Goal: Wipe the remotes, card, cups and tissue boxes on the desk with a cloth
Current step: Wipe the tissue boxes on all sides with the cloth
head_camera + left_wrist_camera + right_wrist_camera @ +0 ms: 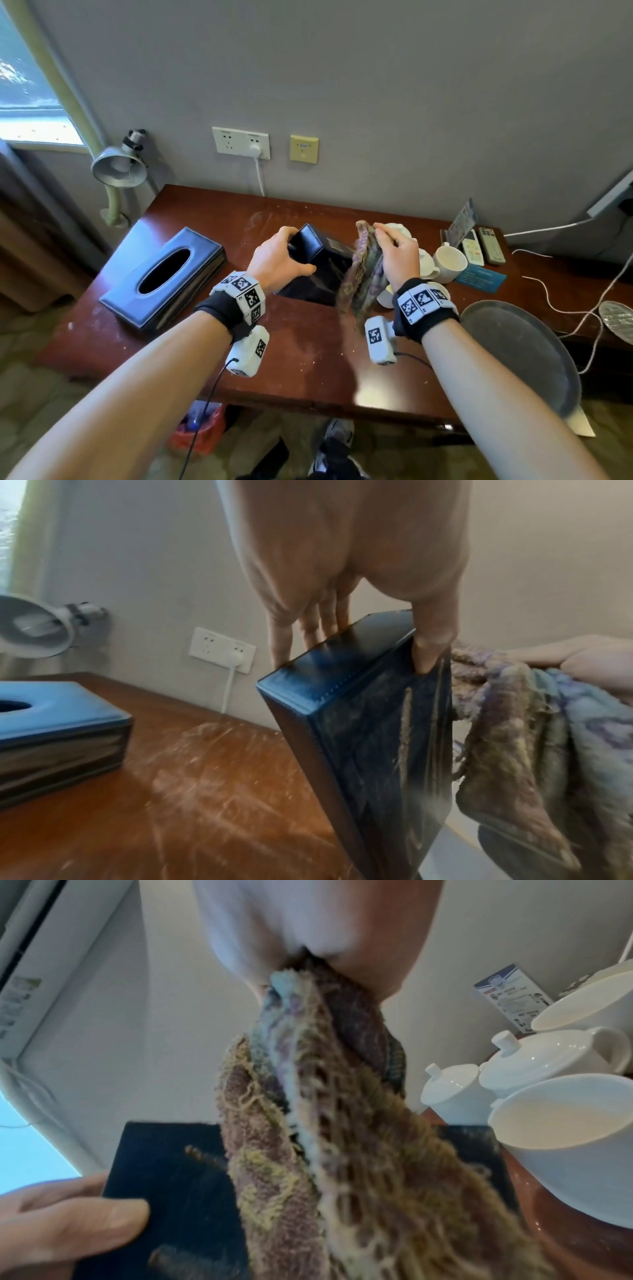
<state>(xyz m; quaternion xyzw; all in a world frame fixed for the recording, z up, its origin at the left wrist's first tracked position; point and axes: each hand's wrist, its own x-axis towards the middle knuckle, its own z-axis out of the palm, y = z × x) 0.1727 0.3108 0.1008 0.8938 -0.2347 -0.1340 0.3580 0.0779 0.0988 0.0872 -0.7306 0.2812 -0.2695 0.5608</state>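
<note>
**Dusty box being held up beside the cloth, over a scratched desk**

The left hand (pixel 279 258) is grasping a dark tissue box (pixel 317 267), thumb on one face and fingers over the far edge, and is keeping it tilted on its end at the middle of the desk (pixel 301 359). The right hand (pixel 397 251) is pinching a folded, frayed cloth (pixel 361 277) that is hanging just beside the box's dusty underside; whether it is touching the box, I cannot tell.

The red-brown desk top is showing pale scratches and crumbs. At 9 o'clock a second tissue box (pixel 164 277) is lying flat with its oval slot upward. At 3 o'clock a round grey tray (pixel 520 349) is lying on the desk edge. At 2 o'clock white cups (pixel 449 263) are standing close together, with a blue card (pixel 481 278) beside them and two remotes (pixel 483 250) behind.

Further away, at 12 o'clock, a grey wall is carrying a white socket panel (pixel 240 142) with a plug and a yellow plate (pixel 304 148). At 10 o'clock a metal lamp (pixel 120 168) is standing under a window (pixel 24 96).
</note>
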